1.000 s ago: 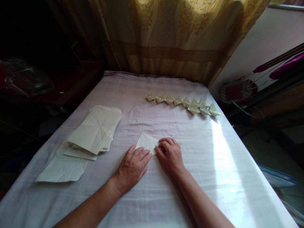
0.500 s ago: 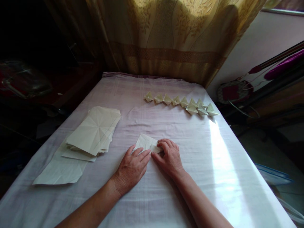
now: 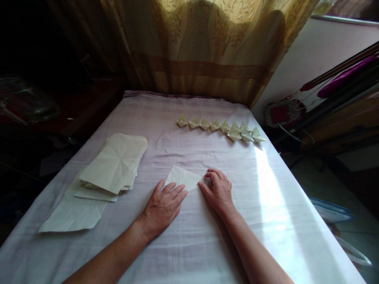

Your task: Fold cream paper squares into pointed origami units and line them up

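A small folded cream paper (image 3: pixel 182 178) lies flat on the white-clothed table (image 3: pixel 189 236) in front of me. My left hand (image 3: pixel 161 207) rests palm down with its fingers stretched out, the fingertips pressing on the paper's near left edge. My right hand (image 3: pixel 218 191) sits at the paper's right corner with its fingers curled, the tips touching that corner. Neither hand lifts the paper.
A stack of creased cream sheets (image 3: pixel 115 163) lies to the left, over a larger loose sheet (image 3: pixel 72 215). A row of several folded paper shapes (image 3: pixel 220 128) runs across the far side. A gold curtain (image 3: pixel 201 47) hangs behind. The table's right edge drops toward clutter and a blue-rimmed tray (image 3: pixel 330 209).
My right hand has slid rightward along the paper to its right corner, uncovering more of the sheet. My left hand has stayed pressed on the left edge.
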`<state>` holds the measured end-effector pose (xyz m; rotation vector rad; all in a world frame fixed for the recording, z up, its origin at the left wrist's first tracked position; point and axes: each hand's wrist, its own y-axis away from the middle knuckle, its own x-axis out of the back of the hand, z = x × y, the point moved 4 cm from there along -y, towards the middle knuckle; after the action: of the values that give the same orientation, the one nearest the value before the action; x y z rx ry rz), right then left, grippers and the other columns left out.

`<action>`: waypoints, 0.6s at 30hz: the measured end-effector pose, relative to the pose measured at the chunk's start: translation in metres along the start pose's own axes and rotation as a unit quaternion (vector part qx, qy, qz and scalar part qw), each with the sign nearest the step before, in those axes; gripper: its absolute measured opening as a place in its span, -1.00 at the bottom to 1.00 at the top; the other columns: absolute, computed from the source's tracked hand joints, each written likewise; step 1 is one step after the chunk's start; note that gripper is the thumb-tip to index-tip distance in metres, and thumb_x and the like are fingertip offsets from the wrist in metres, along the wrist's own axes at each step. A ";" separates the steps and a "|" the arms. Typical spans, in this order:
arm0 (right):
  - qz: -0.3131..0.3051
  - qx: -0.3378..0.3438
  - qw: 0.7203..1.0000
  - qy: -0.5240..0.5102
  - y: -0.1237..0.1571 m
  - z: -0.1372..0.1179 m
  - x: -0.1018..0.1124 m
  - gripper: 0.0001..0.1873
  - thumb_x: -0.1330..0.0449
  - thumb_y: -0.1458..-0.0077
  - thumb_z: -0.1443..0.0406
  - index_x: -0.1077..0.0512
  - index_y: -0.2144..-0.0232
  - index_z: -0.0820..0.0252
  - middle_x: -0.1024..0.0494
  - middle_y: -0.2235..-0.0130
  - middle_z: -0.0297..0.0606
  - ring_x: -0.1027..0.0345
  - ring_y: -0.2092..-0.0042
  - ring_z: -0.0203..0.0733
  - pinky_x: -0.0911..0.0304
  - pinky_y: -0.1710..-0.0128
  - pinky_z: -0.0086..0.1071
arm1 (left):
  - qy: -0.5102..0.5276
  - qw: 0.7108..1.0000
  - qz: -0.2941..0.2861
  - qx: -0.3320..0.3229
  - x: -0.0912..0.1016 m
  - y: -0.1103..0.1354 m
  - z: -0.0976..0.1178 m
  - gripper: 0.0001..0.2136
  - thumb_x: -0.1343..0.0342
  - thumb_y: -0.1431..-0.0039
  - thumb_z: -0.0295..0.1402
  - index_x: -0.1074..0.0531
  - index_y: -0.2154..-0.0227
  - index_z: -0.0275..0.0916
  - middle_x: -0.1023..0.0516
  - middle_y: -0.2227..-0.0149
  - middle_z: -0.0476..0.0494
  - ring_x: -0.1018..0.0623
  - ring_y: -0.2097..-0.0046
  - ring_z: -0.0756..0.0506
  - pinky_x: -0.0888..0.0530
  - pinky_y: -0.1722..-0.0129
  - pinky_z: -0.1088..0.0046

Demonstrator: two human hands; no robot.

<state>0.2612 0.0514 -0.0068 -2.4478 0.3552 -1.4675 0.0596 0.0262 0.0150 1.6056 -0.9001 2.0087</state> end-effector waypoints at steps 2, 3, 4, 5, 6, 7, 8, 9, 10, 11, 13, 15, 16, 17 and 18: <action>0.005 0.005 1.000 0.001 0.000 0.000 0.000 -0.85 -0.18 -0.10 0.19 -0.39 0.28 0.10 -0.50 0.03 -0.15 -0.31 -0.03 0.01 -0.11 0.02 -0.13 | -0.008 1.000 -0.010 -0.003 0.000 -0.001 0.001 -0.63 -0.13 -0.22 -0.31 -0.37 -0.10 -0.06 -0.49 -0.11 -0.07 -0.43 -0.08 -0.16 -0.15 -0.19 0.10; 0.008 0.008 1.000 0.002 0.001 -0.001 0.000 -0.85 -0.17 -0.10 0.19 -0.39 0.28 0.10 -0.49 0.03 -0.15 -0.31 -0.03 0.01 -0.11 0.01 -0.13 | -0.010 1.000 -0.010 -0.004 0.000 -0.002 0.001 -0.63 -0.13 -0.22 -0.30 -0.37 -0.10 -0.06 -0.49 -0.11 -0.07 -0.43 -0.08 -0.16 -0.15 -0.19 0.10; 0.010 0.010 1.000 0.003 0.001 -0.001 0.000 -0.86 -0.18 -0.10 0.19 -0.40 0.29 0.10 -0.49 0.03 -0.15 -0.31 -0.03 0.01 -0.11 0.01 -0.13 | -0.010 1.000 -0.008 -0.004 0.000 -0.002 0.001 -0.63 -0.13 -0.22 -0.30 -0.38 -0.09 -0.06 -0.49 -0.10 -0.07 -0.43 -0.08 -0.16 -0.15 -0.19 0.11; 0.011 0.012 1.000 0.004 0.001 -0.001 0.000 -0.86 -0.18 -0.10 0.19 -0.40 0.29 0.10 -0.50 0.03 -0.15 -0.31 -0.02 0.01 -0.11 0.01 -0.13 | -0.009 1.000 -0.005 -0.006 0.001 -0.002 0.001 -0.64 -0.12 -0.23 -0.29 -0.39 -0.08 -0.07 -0.49 -0.10 -0.08 -0.43 -0.08 -0.15 -0.15 -0.19 0.11; 0.011 0.012 1.000 0.005 0.001 -0.001 0.000 -0.86 -0.18 -0.10 0.19 -0.40 0.30 0.10 -0.50 0.04 -0.15 -0.31 -0.01 0.01 -0.11 0.01 -0.13 | -0.007 1.000 0.000 -0.009 0.001 -0.001 0.001 -0.66 -0.11 -0.23 -0.29 -0.39 -0.08 -0.08 -0.50 -0.10 -0.07 -0.43 -0.08 -0.15 -0.14 -0.19 0.12; 0.010 0.012 1.000 0.005 0.001 -0.001 0.000 -0.86 -0.19 -0.09 0.18 -0.40 0.30 0.10 -0.50 0.04 -0.15 -0.32 -0.01 0.00 -0.11 0.01 -0.13 | -0.005 1.000 0.005 -0.014 0.001 0.000 0.000 -0.67 -0.10 -0.24 -0.29 -0.40 -0.07 -0.08 -0.50 -0.10 -0.07 -0.43 -0.08 -0.15 -0.14 -0.20 0.12; 0.009 0.011 1.000 0.005 0.000 -0.001 0.000 -0.86 -0.19 -0.09 0.18 -0.40 0.30 0.10 -0.50 0.04 -0.15 -0.32 -0.01 0.00 -0.11 0.01 -0.13 | -0.004 1.000 0.010 -0.018 0.002 0.002 -0.001 -0.67 -0.09 -0.25 -0.29 -0.40 -0.07 -0.09 -0.50 -0.10 -0.06 -0.43 -0.09 -0.15 -0.13 -0.20 0.12; 0.006 0.010 1.000 0.005 0.000 -0.001 0.000 -0.86 -0.19 -0.09 0.18 -0.40 0.31 0.10 -0.50 0.04 -0.16 -0.32 -0.01 0.00 -0.11 0.01 -0.13 | -0.002 1.000 0.015 -0.022 0.002 0.004 -0.002 -0.68 -0.09 -0.26 -0.29 -0.40 -0.07 -0.09 -0.50 -0.10 -0.04 -0.43 -0.10 -0.16 -0.12 -0.21 0.12; 0.005 0.008 1.000 0.004 0.000 -0.001 0.000 -0.86 -0.20 -0.09 0.18 -0.40 0.31 0.10 -0.50 0.03 -0.16 -0.32 -0.01 0.00 -0.11 0.01 -0.13 | -0.001 1.000 0.018 -0.026 0.003 0.007 -0.004 -0.69 -0.08 -0.27 -0.29 -0.41 -0.07 -0.09 -0.51 -0.10 -0.03 -0.43 -0.10 -0.16 -0.11 -0.21 0.12; 0.004 0.008 1.000 0.003 0.000 -0.001 0.000 -0.86 -0.20 -0.09 0.19 -0.40 0.31 0.10 -0.50 0.03 -0.16 -0.32 0.00 0.00 -0.10 0.01 -0.13 | -0.001 0.999 0.019 -0.028 0.004 0.009 -0.005 -0.69 -0.08 -0.27 -0.29 -0.41 -0.06 -0.09 -0.51 -0.10 -0.03 -0.42 -0.11 -0.16 -0.11 -0.22 0.11; 0.006 0.009 1.000 0.002 0.000 -0.002 0.000 -0.86 -0.20 -0.09 0.19 -0.41 0.31 0.10 -0.50 0.04 -0.17 -0.32 0.00 0.00 -0.10 0.01 -0.13 | -0.004 0.999 0.015 -0.030 0.006 0.015 -0.009 -0.69 -0.08 -0.26 -0.29 -0.42 -0.06 -0.09 -0.51 -0.10 -0.04 -0.42 -0.12 -0.17 -0.11 -0.22 0.11; 0.010 0.009 1.000 0.003 0.000 -0.001 0.000 -0.86 -0.19 -0.09 0.19 -0.41 0.32 0.10 -0.50 0.04 -0.17 -0.32 0.00 0.00 -0.10 0.01 -0.13 | -0.009 0.999 0.011 -0.029 0.009 0.020 -0.011 -0.69 -0.09 -0.26 -0.29 -0.43 -0.05 -0.09 -0.51 -0.10 -0.06 -0.41 -0.12 -0.17 -0.12 -0.22 0.11; 0.011 0.009 1.000 0.003 0.000 -0.001 -0.001 -0.86 -0.19 -0.09 0.19 -0.41 0.32 0.10 -0.50 0.04 -0.17 -0.32 0.00 0.00 -0.11 0.01 -0.14 | -0.011 0.999 0.012 -0.028 0.010 0.022 -0.012 -0.69 -0.10 -0.25 -0.29 -0.43 -0.05 -0.08 -0.51 -0.10 -0.07 -0.41 -0.12 -0.17 -0.13 -0.23 0.11; 0.013 0.009 1.000 0.004 0.000 -0.001 -0.001 -0.86 -0.19 -0.09 0.19 -0.41 0.31 0.11 -0.50 0.04 -0.17 -0.32 0.00 0.00 -0.11 0.01 -0.14 | -0.013 0.999 0.013 -0.027 0.010 0.024 -0.013 -0.69 -0.11 -0.24 -0.29 -0.44 -0.05 -0.08 -0.51 -0.09 -0.07 -0.42 -0.12 -0.17 -0.13 -0.23 0.11; 0.016 0.010 1.000 0.004 0.001 -0.001 -0.001 -0.86 -0.19 -0.09 0.19 -0.41 0.31 0.11 -0.50 0.04 -0.16 -0.32 0.00 0.00 -0.11 0.01 -0.13 | -0.012 0.999 0.015 -0.026 0.011 0.025 -0.013 -0.69 -0.11 -0.24 -0.30 -0.44 -0.05 -0.07 -0.51 -0.09 -0.07 -0.42 -0.11 -0.17 -0.13 -0.23 0.10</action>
<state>0.2596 0.0512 -0.0077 -2.4096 0.3775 -1.4613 0.0311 0.0174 0.0184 1.6003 -0.9837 1.9730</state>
